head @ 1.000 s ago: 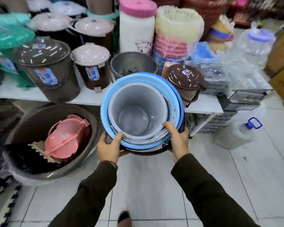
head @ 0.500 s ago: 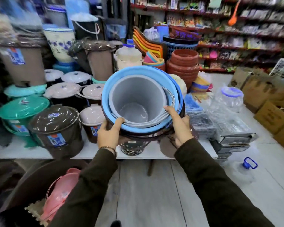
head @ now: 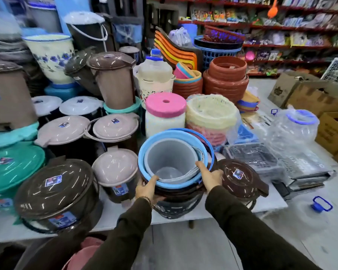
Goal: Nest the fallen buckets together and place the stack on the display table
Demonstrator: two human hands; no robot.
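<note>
While both hands, left hand (head: 147,189) and right hand (head: 210,177), grasp the nested buckets (head: 172,162), crowded shop shelves (head: 281,26) rise beyond the display table's (head: 269,201) front edge.

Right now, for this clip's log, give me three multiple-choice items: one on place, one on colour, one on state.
1. Where is the bucket stack?
A. on the floor
B. over the display table's front edge
C. on a shelf

2. What colour is the innermost bucket?
A. grey
B. pink
C. teal

3. How is the stack held?
A. left hand only
B. released
C. both hands

Answers: 1 B, it sits between two lidded bins. 2 A, a grey interior inside the blue rim. 3 C, the left hand and right hand grip its near rim.
</note>
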